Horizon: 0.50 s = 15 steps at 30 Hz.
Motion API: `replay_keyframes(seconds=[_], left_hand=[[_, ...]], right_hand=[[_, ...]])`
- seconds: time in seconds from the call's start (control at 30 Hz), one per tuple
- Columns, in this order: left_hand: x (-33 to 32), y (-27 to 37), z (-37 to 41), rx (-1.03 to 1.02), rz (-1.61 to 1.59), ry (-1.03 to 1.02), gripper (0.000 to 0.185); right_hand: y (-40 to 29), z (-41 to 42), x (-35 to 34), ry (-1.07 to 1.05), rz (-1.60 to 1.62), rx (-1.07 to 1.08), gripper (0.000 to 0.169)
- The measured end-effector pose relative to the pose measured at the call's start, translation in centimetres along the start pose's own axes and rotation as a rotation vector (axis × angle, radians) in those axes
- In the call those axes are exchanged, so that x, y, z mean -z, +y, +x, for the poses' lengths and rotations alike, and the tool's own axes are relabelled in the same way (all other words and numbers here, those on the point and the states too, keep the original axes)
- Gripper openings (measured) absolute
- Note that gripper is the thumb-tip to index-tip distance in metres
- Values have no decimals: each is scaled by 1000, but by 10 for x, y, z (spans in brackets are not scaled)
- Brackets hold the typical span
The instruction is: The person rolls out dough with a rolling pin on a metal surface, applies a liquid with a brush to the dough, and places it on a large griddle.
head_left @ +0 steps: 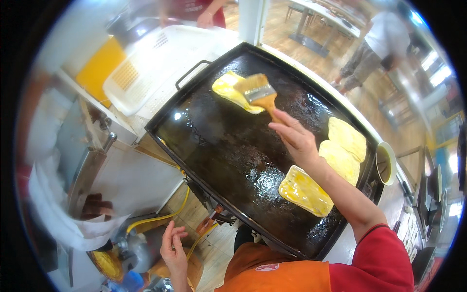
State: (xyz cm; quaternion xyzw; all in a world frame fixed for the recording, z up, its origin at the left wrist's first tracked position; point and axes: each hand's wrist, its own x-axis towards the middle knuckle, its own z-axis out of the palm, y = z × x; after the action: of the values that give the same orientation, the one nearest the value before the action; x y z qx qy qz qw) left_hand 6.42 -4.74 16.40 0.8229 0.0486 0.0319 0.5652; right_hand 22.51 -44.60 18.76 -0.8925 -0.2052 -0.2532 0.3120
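Observation:
My right hand (297,138) grips the wooden handle of a wide basting brush (259,93). The bristles lie over a folded, yellow-coated flatbread (228,87) at the far side of a black flat griddle (219,153), hiding part of it. Under my right forearm is a flatbread glossy with yellow liquid (304,191). Two paler flatbreads, one at the back (346,137) and one overlapping it (339,160), lie by the right edge. My left hand (174,244) hangs in the air off the griddle's near left edge, holding nothing, fingers apart and slightly curled.
A bowl of yellowish liquid (385,163) stands at the griddle's right rim. Beyond the metal side handle (189,73) sits a white plastic basket (127,84). Yellow hoses (160,219) run below. A person in red (204,14) stands behind; another (379,43) is at the upper right.

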Motion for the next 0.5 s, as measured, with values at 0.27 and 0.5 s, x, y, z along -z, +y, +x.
replay_keyframes(seconds=[0.27,0.5], left_hand=[[4,6,-22,9,28,32,36],[1,4,-30,61,28,46,36]], right_hand=[[1,-12,12,107,67,-131,26],[23,6,3,192,88,-217,29]])
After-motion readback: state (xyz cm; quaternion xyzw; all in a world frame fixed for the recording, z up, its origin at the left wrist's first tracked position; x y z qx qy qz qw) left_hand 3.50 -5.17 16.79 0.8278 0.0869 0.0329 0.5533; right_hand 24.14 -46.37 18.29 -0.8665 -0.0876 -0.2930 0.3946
